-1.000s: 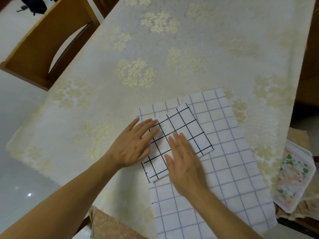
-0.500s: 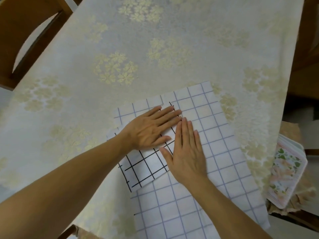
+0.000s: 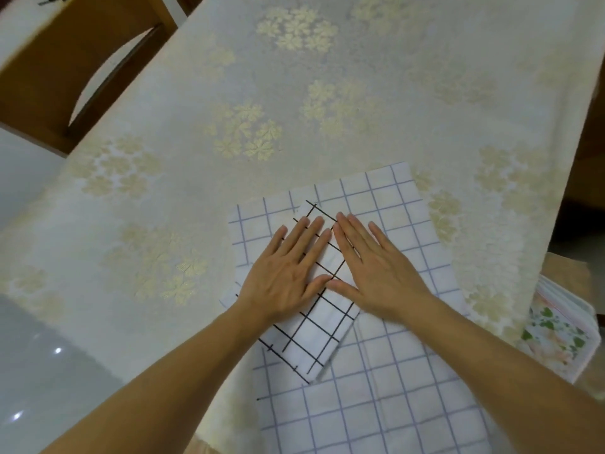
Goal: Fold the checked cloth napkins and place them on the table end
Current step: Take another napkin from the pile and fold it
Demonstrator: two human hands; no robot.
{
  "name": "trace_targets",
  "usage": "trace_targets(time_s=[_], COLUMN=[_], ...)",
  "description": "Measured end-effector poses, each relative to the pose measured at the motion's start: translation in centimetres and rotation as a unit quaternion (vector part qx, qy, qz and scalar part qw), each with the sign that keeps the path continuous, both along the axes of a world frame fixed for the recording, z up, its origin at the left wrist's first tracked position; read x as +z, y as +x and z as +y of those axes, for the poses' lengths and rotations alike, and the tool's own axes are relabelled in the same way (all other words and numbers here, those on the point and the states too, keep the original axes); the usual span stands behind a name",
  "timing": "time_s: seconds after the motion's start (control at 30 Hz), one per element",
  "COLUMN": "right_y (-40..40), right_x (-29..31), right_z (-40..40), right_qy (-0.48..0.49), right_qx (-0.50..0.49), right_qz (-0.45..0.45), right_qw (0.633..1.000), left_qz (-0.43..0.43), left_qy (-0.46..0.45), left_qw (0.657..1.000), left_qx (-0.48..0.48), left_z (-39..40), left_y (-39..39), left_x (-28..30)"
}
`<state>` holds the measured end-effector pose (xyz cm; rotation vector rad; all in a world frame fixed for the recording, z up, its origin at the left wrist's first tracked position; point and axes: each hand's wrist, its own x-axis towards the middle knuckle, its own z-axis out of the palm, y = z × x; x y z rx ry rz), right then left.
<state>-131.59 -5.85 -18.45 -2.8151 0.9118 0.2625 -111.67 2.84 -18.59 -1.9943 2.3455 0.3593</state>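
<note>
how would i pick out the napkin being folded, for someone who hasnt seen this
On the near end of the floral tablecloth lies a large blue-checked cloth. The folded napkin lies on it, under both flat hands. It alone has black lines.

Matt cloth napkin [image 3: 311,342] on satiny floral tablecloth [image 3: 327,119].
</note>
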Motion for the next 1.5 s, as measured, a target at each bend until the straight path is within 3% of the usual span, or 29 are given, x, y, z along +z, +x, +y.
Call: trace_targets(time_s=[0.23, 0.33, 0.43, 0.57, 0.9, 1.07, 1.17, 1.5], right_y=[-0.2, 0.1, 0.6, 2.0, 1.5, 1.0, 0.1, -2.7], right_x=[0.2, 0.9, 1.0, -0.7, -0.4, 0.7, -0.3, 0.2], right_z=[-4.4, -3.0, 1.4, 4.3, -1.1, 1.4, 3.2, 5.6], right_qy=[-0.027, -0.01, 0.033, 0.034, 0.032, 0.026, 0.031, 0.011], right_qx=[0.134, 0.03, -0.124, -0.193, 0.005, -0.079, -0.108, -0.099], right_qz=[0.02, -0.025, -0.099, -0.11, -0.033, -0.086, -0.072, -0.049], right_qw=[0.99, 0.999, 0.987, 0.974, 0.999, 0.993, 0.991, 0.994], left_qz=[0.015, 0.004, 0.004, -0.021, 0.009, 0.025, 0.03, 0.019], left_qy=[0.017, 0.0, -0.048, -0.017, -0.02, -0.051, -0.032, -0.041], left_qw=[0.989, 0.986, 0.997, 1.0, 0.981, 0.974, 0.977, 0.978], left_qx=[0.148, 0.166, 0.066, -0.009, 0.194, 0.22, 0.21, 0.203], left_z=[3.3, 3.3, 0.9, -1.1, 1.5, 2.2, 3.2, 7.1], left_y=[-3.8, -4.7, -3.1, -0.5, -3.4, -5.1, -5.2, -6.9], left_x=[0.6, 0.9, 0.8, -0.2, -0.5, 0.4, -0.4, 0.0])
